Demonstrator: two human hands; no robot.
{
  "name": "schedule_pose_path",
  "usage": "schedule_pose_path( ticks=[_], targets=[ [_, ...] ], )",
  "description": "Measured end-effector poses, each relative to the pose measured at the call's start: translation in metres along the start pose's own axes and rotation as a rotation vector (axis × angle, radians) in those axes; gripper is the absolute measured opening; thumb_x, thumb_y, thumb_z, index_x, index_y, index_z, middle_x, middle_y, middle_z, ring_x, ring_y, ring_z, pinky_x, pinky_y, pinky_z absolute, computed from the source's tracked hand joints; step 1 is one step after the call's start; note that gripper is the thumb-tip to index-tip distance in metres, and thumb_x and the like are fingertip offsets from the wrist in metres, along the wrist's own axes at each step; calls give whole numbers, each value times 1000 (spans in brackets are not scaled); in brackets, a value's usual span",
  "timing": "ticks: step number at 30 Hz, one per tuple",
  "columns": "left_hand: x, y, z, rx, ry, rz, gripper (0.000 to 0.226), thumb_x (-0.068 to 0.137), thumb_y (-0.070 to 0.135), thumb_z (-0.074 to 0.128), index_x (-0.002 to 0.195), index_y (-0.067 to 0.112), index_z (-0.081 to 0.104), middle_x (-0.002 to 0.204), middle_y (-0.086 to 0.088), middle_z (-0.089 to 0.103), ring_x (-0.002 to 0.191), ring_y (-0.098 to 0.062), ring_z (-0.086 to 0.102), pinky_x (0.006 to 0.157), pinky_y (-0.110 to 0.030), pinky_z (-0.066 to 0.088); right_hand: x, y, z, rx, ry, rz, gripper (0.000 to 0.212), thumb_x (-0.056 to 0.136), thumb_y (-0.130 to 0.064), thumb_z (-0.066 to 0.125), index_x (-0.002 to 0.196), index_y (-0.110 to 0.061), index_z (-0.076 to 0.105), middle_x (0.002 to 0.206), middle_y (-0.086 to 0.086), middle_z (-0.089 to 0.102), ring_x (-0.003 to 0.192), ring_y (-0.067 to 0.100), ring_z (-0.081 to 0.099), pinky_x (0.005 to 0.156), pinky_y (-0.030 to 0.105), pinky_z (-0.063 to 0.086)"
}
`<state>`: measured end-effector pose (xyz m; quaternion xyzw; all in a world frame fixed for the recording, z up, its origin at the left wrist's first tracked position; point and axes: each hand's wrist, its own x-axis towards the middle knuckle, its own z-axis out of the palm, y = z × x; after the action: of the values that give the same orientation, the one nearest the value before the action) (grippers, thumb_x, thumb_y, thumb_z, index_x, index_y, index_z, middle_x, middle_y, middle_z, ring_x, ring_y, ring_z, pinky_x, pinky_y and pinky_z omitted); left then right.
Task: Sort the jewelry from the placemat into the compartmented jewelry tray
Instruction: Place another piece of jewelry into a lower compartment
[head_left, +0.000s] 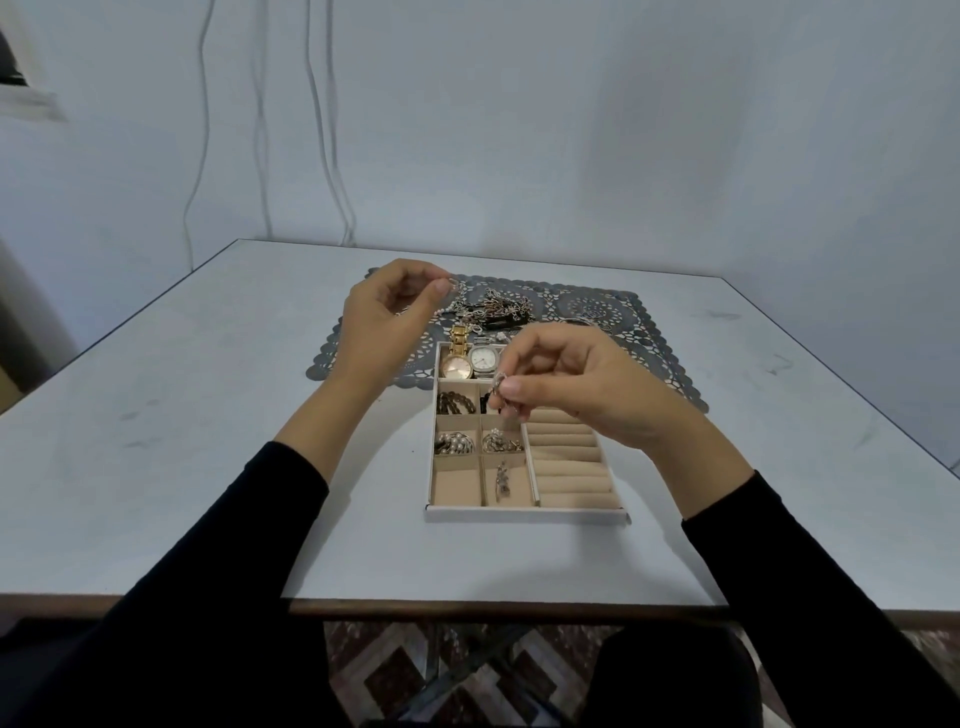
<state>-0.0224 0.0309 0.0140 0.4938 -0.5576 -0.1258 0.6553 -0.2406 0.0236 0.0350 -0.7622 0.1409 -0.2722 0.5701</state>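
Note:
A beige compartmented jewelry tray (527, 515) lies on the table before a dark lace placemat (654, 358). Its top slot holds a gold watch (457, 358) and a silver watch (483, 358); lower cells hold dark beads (456, 402), pearl pieces (454, 442), silver pieces (500, 441) and one small silver item (501, 480). My left hand (387, 322) pinches the end of a silver chain (460, 301) above the placemat's pile of chains (504, 307). My right hand (576, 387) pinches a small silver piece (497, 387) over the tray's middle cells.
The pale table (208, 415) meets a wall behind; its near edge runs in front of my lap. Cables (324, 130) hang down the wall at the back left. Ring rolls (569, 462) fill the tray's right side.

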Motion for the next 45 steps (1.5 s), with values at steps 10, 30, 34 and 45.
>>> schedule_pose_path(
  ticks=[10, 30, 34, 45],
  targets=[
    [0, -4, 0, 2, -28, -9, 6, 89, 15, 71, 94, 16, 70, 89, 3, 71, 85, -9, 66, 80, -21, 52, -5, 0, -7, -242, -118, 167, 13, 82, -3, 70, 94, -2, 65, 86, 11, 69, 81, 23, 66, 78, 36, 56],
    [0, -7, 1, 8, -52, -29, 6, 89, 15, 71, 95, 15, 71, 91, 3, 72, 86, -7, 67, 81, -20, 53, -7, -18, -13, -277, -269, 244, 17, 81, -2, 68, 96, 4, 67, 82, 8, 72, 75, 17, 68, 74, 25, 56],
    [0, -8, 1, 8, -60, -23, 5, 89, 16, 71, 93, 20, 70, 89, 2, 72, 86, -11, 67, 81, -23, 54, -6, -19, -15, -233, -187, 164, 18, 80, -3, 68, 96, 5, 66, 88, 19, 70, 78, 24, 66, 78, 32, 56],
    [-1, -11, 1, 16, -66, -14, 6, 89, 17, 71, 92, 22, 70, 88, 4, 72, 85, -10, 67, 81, -22, 53, -6, -18, -18, -186, -155, 116, 16, 80, -3, 67, 94, 3, 67, 86, 17, 69, 77, 22, 65, 74, 27, 55]
  ],
)
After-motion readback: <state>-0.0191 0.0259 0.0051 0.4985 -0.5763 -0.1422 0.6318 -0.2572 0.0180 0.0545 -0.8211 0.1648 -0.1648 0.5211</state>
